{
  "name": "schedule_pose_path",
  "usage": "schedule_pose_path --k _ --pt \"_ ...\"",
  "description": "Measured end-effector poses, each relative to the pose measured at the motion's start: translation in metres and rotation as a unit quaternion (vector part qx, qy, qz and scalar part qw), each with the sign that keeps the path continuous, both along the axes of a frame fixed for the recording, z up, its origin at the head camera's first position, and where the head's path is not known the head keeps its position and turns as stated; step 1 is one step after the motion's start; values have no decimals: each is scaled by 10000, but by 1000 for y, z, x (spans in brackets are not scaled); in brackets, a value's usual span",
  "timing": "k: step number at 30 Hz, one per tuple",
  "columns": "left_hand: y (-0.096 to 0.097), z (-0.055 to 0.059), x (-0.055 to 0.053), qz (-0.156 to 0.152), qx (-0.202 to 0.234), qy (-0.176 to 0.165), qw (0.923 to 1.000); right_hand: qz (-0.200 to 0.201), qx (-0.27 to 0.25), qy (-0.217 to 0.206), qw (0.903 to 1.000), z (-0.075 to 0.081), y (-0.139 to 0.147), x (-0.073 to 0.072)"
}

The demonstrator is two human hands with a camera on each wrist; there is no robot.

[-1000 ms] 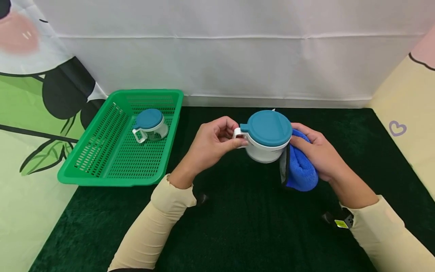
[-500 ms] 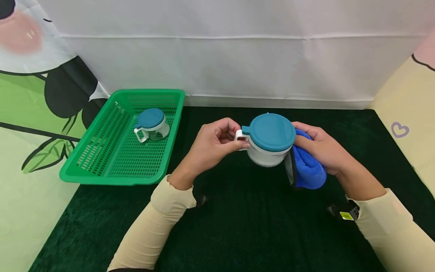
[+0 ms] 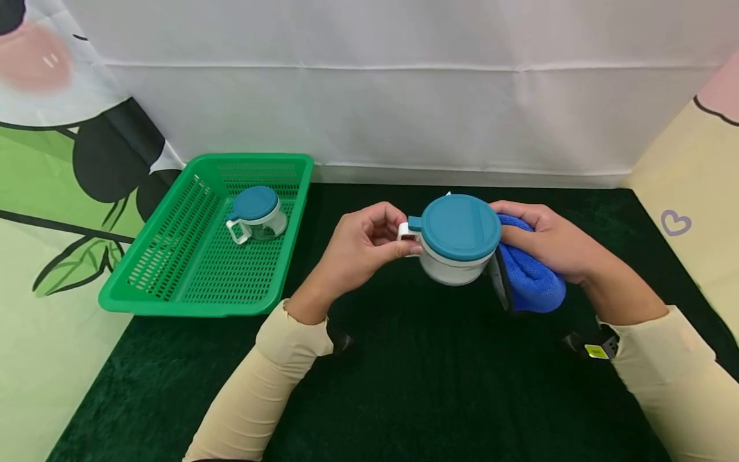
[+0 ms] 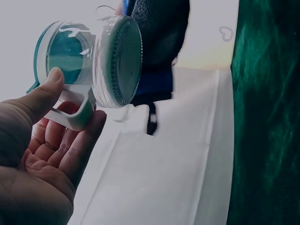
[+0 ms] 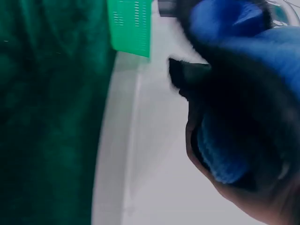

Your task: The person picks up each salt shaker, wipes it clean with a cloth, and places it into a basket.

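In the head view my left hand (image 3: 369, 240) pinches the white handle of a clear glass jar (image 3: 453, 269) with a blue flip lid (image 3: 460, 227). The left wrist view shows my thumb on top of the handle and the jar's round glass base (image 4: 126, 61) facing the camera. My right hand (image 3: 545, 240) holds a folded blue cloth (image 3: 531, 282) with a grey edge against the jar's right side. Bunched cloth (image 5: 225, 150) fills much of the right wrist view and hides most of the fingers.
A green plastic basket (image 3: 262, 307) stands at the left on the dark green tablecloth (image 3: 433, 385). Inside it sits a second lidded jar (image 3: 268, 226) with a white handle. A white backdrop (image 3: 404, 122) rises behind the table.
My right hand and forearm have shifted right and slightly up, with the blue cloth swinging along. The jar has moved slightly right and down, its handle still in my left hand.
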State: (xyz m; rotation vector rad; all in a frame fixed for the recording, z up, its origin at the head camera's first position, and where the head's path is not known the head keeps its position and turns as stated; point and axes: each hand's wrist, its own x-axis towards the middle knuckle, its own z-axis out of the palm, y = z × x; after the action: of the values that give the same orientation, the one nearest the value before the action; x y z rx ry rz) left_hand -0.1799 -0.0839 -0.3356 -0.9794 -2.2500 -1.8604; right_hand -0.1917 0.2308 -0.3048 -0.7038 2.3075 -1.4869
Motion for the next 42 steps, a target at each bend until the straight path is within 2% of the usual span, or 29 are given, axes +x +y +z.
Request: schedule_pose_path --k 4,6,8,11,13,15,18,20,24,27,29,32,34,39,42 --pt "3 -2 -1 -117 -171 -107 9997 -101 -43 765 9970 14 1 1" --pt "4 -2 -1 -139 -172 -91 9997 -93 -103 1001 9949 18 1 1" --pt "5 -1 -1 -136 -129 -65 9998 -127 -9 877 9961 17 1 0" --pt "3 1 0 -119 -29 -80 9999 -20 259 305 9992 8 2 -2" --pt "3 1 1 -141 -29 -115 9998 -7 433 75 9990 5 3 -2" --pt "3 0 1 -234 -79 -194 9995 49 423 143 9990 7 4 -2" --pt "5 -1 1 -381 -177 -281 9987 -23 262 551 9981 15 3 -1" --pt "6 -1 2 -413 -183 -277 9986 33 109 680 9976 17 2 -2" --pt "5 2 3 -385 -107 -163 9991 394 231 223 9987 8 4 -6" --pt "5 1 3 -509 -109 -181 9985 622 448 -84 9970 3 8 -8" --pt "6 0 2 -615 -132 -219 9978 675 450 91 9967 8 9 -9" --pt "7 -2 1 -680 -142 -250 9973 634 195 491 9966 18 7 -9" --pt "7 -1 1 -693 -111 -240 9972 667 139 616 9958 18 6 -11" --pt "8 -2 2 -806 -56 -194 9965 1006 523 -107 9935 9 10 -16" --pt "10 -4 3 -965 -63 -170 9952 1272 588 -103 9901 11 13 -20"
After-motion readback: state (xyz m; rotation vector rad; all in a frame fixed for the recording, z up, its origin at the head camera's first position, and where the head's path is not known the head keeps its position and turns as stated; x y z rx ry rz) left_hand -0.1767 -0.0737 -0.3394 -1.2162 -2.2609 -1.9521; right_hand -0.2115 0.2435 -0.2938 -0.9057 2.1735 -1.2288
